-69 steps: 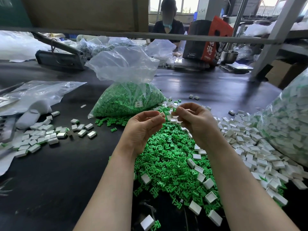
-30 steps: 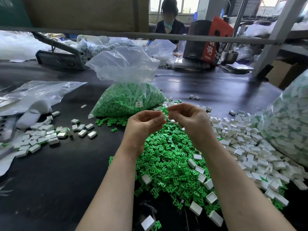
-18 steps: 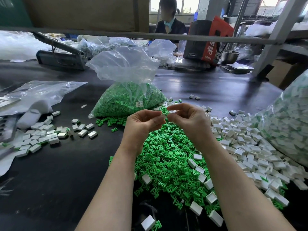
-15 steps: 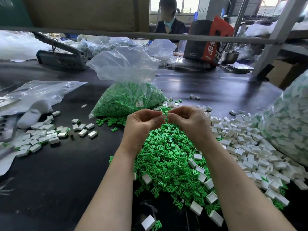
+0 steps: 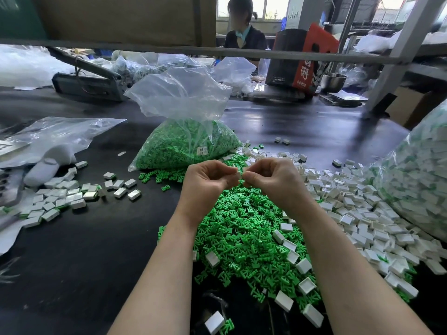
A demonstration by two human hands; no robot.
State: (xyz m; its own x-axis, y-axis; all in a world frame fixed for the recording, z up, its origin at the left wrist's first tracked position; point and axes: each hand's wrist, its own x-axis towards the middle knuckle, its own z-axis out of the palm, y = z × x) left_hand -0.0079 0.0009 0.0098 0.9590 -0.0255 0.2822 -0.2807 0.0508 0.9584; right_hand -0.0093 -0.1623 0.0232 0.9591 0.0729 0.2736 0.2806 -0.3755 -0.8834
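Observation:
My left hand and my right hand are raised together above a heap of small green plastic pieces on the black table. Their fingertips meet and pinch a small white and green part, mostly hidden by the fingers. I cannot tell how many pieces each hand holds. A spread of small white caps lies to the right of the green heap. A group of assembled white pieces lies to the left.
An open clear bag of green pieces stands behind my hands. A large bag of white caps fills the right edge. Empty plastic bags lie at the left. A person sits beyond the table, behind a metal bar.
My two hands have drawn closer until their fingertips meet on the small part, and they have sunk slightly. The heaps and bags have not moved.

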